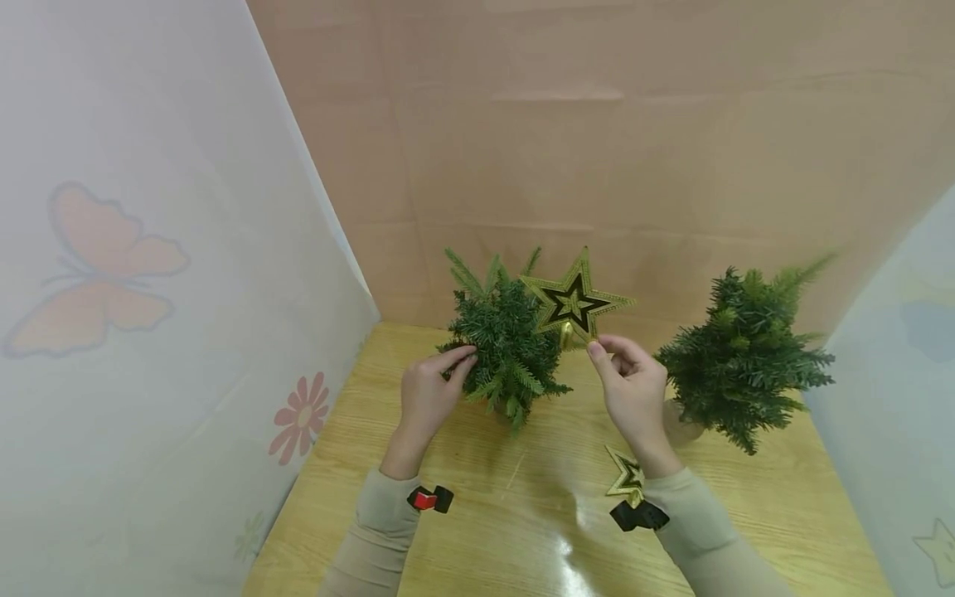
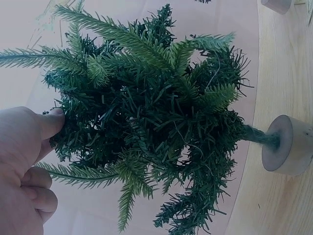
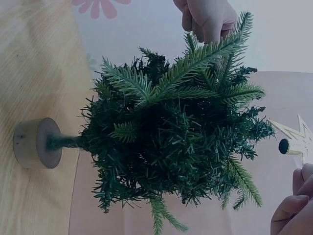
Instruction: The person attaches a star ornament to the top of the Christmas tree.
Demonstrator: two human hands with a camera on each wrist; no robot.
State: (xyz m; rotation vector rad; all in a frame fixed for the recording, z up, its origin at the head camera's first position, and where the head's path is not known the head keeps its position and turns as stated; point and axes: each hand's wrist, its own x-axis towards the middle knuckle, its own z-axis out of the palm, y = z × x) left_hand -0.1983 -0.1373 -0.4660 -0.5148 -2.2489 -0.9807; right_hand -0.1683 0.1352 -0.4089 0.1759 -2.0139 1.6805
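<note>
A small artificial Christmas tree [image 1: 507, 332] stands on the table, its round wooden base [image 2: 291, 149] plain in both wrist views. At its left side my left hand [image 1: 431, 390] pinches the foliage between thumb and finger; the foliage hides the exact tip held. My right hand [image 1: 634, 388] holds a gold glitter star tree topper [image 1: 574, 300] by its lower point, to the right of the treetop. A short tube socket [image 3: 283, 146] projects from the star. In the right wrist view, star and tree appear close; whether they touch I cannot tell.
A second artificial tree [image 1: 746, 356] stands at the right on its own base [image 1: 681, 423]. Another gold star [image 1: 622, 473] lies on the wooden table [image 1: 507, 514], partly behind the right wrist. A pinkish backdrop [image 1: 597, 149] closes the rear, with a decorated white wall [image 1: 209, 274] on the left.
</note>
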